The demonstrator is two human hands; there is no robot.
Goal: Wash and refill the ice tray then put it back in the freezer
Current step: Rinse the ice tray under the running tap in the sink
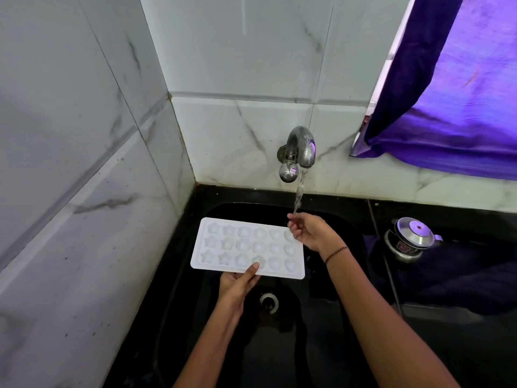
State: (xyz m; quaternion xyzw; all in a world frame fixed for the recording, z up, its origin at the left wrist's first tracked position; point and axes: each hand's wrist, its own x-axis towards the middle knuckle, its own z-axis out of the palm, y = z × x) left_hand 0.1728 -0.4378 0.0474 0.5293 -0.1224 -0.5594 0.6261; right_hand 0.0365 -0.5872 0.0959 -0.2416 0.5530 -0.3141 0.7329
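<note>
- Ice tray (247,247): white, with star and round cavities, held roughly level over the black sink (330,317), above and behind the drain (269,302). Its long axis runs left to right, parallel to the back wall.
- Left hand (237,281): grips the tray's near long edge, thumb on top of the rim, fingers underneath. This hand alone appears to carry the tray.
- Right hand (310,232): positioned at the tray's far right corner, fingers loosely curled and slightly apart, holding nothing. The water stream (299,191) strikes its fingertips. Contact with the tray corner cannot be confirmed.
- Tap (300,148): wall-mounted, running. The stream falls just beyond the tray's right short end, not into the cavities.
- Key relation: the tray lies left of the stream, so the cavities must travel rightward along the long axis to pass under the water.
- Judged step: start of rinsing, refill pending.
- Counter (447,345): a steel lidded pot (409,242) stands at the right, well apart from the sink work.
</note>
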